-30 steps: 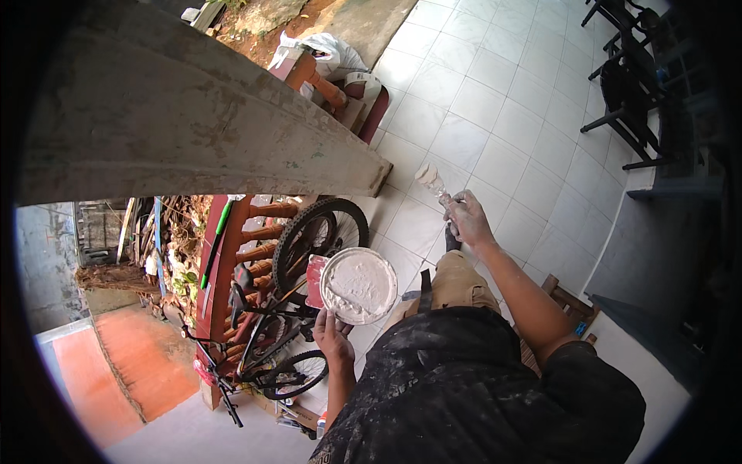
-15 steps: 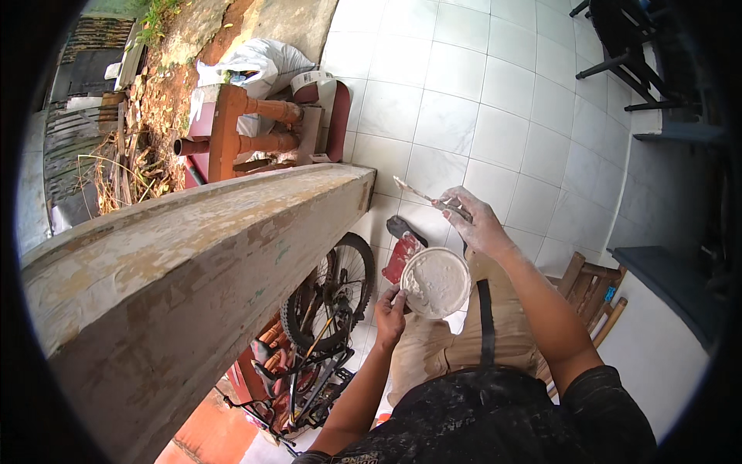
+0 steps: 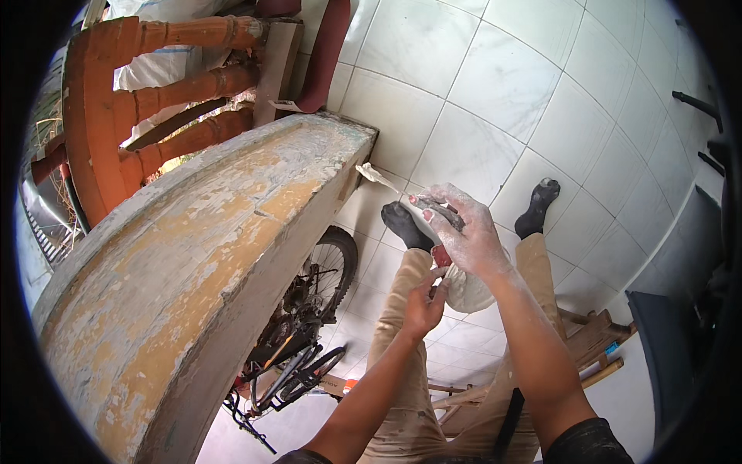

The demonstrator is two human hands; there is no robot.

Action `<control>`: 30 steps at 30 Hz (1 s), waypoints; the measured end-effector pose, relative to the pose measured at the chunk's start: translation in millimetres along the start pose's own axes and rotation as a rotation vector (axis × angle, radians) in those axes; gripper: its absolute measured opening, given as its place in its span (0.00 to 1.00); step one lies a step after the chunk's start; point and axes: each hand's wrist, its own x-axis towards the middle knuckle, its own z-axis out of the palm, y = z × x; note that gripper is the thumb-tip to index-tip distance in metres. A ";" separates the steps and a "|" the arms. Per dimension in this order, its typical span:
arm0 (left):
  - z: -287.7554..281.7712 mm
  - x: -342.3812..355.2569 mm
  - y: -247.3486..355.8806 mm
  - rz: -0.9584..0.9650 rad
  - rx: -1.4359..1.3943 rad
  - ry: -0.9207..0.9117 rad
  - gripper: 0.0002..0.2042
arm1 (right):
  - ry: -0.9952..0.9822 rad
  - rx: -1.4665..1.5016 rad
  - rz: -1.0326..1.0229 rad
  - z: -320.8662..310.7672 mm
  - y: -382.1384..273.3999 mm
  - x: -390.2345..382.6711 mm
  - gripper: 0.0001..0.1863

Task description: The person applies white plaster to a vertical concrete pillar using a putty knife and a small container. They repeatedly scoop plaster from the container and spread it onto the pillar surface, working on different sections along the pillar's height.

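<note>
My right hand [image 3: 473, 232], dusted with white, is closed around the handle of a putty knife. A blob of off-white putty covers the blade of the putty knife [image 3: 377, 178], which points left close to the end of a peeling masonry ledge [image 3: 209, 263]. It looks just short of the ledge, though I cannot tell whether they touch. Below, my left hand [image 3: 425, 305] grips the rim of a round tub of putty [image 3: 468, 292], partly hidden behind my right hand and wrist. A bit of red shows beside the tub.
A bicycle [image 3: 309, 309] leans under the ledge on the left. Orange-brown turned balusters [image 3: 185, 89] stand beyond it, near a white sack [image 3: 151, 73]. My socked feet are on white floor tiles [image 3: 479, 108]. Wooden furniture [image 3: 595, 348] is at the lower right.
My view has come nearer the ledge and its top shows more. The putty knife has moved left toward the ledge's end, now carrying more putty. The tub has become partly hidden behind my right hand.
</note>
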 end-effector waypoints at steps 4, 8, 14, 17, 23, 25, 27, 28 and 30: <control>30.5 36.6 -15.8 0.018 -0.125 0.039 0.14 | -0.045 -0.090 -0.032 3.6 36.2 31.6 0.14; 47.6 57.0 -21.4 -0.023 -0.155 0.024 0.18 | -0.078 -0.086 -0.182 15.7 67.8 62.5 0.14; 57.6 72.7 -17.3 0.141 -0.161 0.026 0.13 | -0.133 -0.034 -0.159 46.3 97.8 79.6 0.13; 57.1 75.3 -19.9 0.215 -0.140 0.017 0.11 | -0.093 -0.011 -0.174 57.7 98.0 76.8 0.13; 52.0 76.7 -22.4 0.082 -0.139 -0.009 0.11 | -0.130 -0.002 -0.173 61.3 90.8 80.3 0.13; 51.0 76.2 -19.4 0.037 -0.174 -0.008 0.11 | -0.163 -0.120 -0.256 59.7 88.9 84.4 0.14; 50.3 76.1 -16.4 0.073 -0.235 0.019 0.11 | -0.194 -0.160 -0.284 60.7 86.7 88.4 0.15; 49.7 76.1 -15.6 0.058 -0.213 0.018 0.10 | -0.209 -0.144 -0.271 62.3 85.7 90.3 0.16; 48.8 76.3 -15.0 0.055 -0.213 0.016 0.10 | -0.235 -0.125 -0.254 67.2 83.9 94.5 0.17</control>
